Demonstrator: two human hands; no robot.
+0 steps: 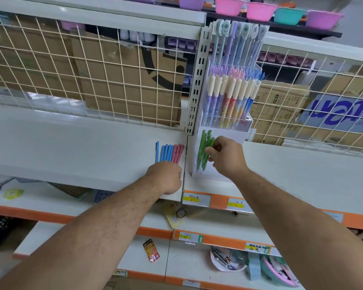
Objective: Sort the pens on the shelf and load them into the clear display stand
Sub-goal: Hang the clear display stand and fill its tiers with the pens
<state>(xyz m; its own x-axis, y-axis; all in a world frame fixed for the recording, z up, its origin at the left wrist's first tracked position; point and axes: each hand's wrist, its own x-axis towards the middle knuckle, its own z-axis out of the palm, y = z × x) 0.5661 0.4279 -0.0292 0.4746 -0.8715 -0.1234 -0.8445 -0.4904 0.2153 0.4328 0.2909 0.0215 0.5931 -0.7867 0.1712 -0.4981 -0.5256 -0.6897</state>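
**Inspector:** Edges and open room?

**Clerk:** The shelf is bare to the left of the pens. To their right runs the seam between two shelf boards, with the slotted upright above it. The clear display stand sits just right of that seam, close to the front edge. A wire grid closes off the back.

**Inspector:** Where are the pens, and how do they lie?

**Clerk:** The blue and pink pens lie flat on the shelf, fanned, with their long axes running front to back. The green pens stand in the stand's lowest tier, leaning back, tips down.

**Inspector:** Hands?

**Clerk:** The left hand is at the front edge, its fingers curled round the near ends of the blue and pink pens. The right hand pinches one of the green pens between thumb and fingertips.
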